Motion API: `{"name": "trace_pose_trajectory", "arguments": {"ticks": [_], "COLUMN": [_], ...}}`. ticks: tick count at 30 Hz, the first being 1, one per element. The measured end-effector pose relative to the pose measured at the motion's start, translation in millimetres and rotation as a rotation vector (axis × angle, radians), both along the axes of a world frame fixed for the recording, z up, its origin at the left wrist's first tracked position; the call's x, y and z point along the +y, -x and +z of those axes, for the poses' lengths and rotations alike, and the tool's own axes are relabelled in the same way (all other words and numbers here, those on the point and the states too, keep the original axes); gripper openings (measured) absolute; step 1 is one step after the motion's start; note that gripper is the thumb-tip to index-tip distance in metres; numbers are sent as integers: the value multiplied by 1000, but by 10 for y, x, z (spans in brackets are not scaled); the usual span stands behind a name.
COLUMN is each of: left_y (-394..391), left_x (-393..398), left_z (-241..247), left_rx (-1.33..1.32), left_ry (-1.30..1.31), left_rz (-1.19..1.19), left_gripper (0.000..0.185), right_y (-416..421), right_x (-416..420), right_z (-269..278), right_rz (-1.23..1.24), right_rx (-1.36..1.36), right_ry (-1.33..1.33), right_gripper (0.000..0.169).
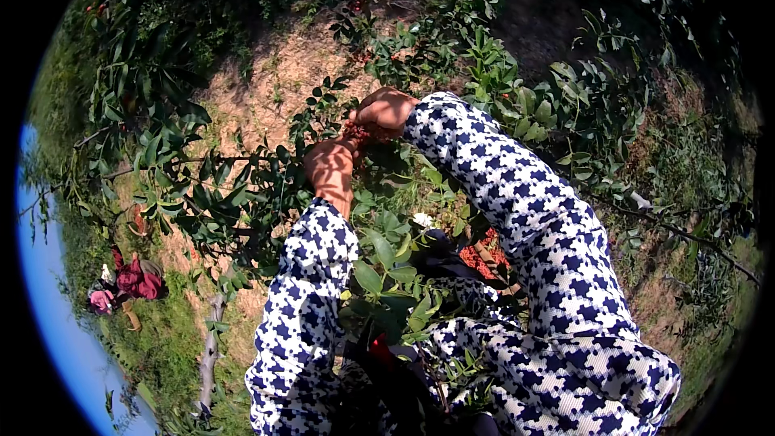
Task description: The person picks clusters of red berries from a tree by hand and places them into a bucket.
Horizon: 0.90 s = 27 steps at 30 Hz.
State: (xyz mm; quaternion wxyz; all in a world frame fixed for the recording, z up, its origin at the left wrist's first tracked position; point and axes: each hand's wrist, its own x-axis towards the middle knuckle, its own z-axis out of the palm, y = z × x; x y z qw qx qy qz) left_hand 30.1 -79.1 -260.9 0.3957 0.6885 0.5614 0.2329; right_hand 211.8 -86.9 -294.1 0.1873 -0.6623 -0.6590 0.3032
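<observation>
A cluster of small red berries [362,132], looking like Sichuan pepper, sits between my hands among green leaves. My left hand [330,165] grips it from the lower left, its fingertips partly hidden by the berries. From the upper right, my right hand [385,111] bends over the same cluster with its fingers closed at it. Leaf shadows fall across both hands. Below my right forearm, partly covered by the sleeve, a container holds a heap of picked red berries [486,254]; a light brown handle or rim [487,257] crosses over them.
Leafy branches [230,194] spread to the left, and a thin bare branch [684,233] crosses at right. A grey trunk [212,345] stands lower left. Another person [136,278] in dark red is farther off, near a basket of red berries [140,221]. Dry soil [284,91] lies beyond.
</observation>
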Motion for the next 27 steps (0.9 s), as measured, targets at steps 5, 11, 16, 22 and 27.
{"name": "trace_pose_trajectory", "arguments": {"ticks": [5,11,16,22,27], "left_y": [16,37,27,30,-7], "left_x": [13,25,16,14,24], "left_z": [-13,-9,46,52,51], "left_rx": [-43,-88,-121,-184,-258], "left_ry": [28,58,81,130,185], "left_rz": [8,16,20,29,27], "left_gripper": [10,9,8,7,6], "right_y": [125,-235,-196,-217,-44], "right_x": [-75,-305,-424,-379,-336], "right_z": [248,1004,879,726,566], "right_rz": [378,-556,-640,-367,-157], "right_rx": [1301,1577,1459,926,590], "right_ry": [-294,511,374,422,6], "right_gripper": [20,17,16,14,24]}}
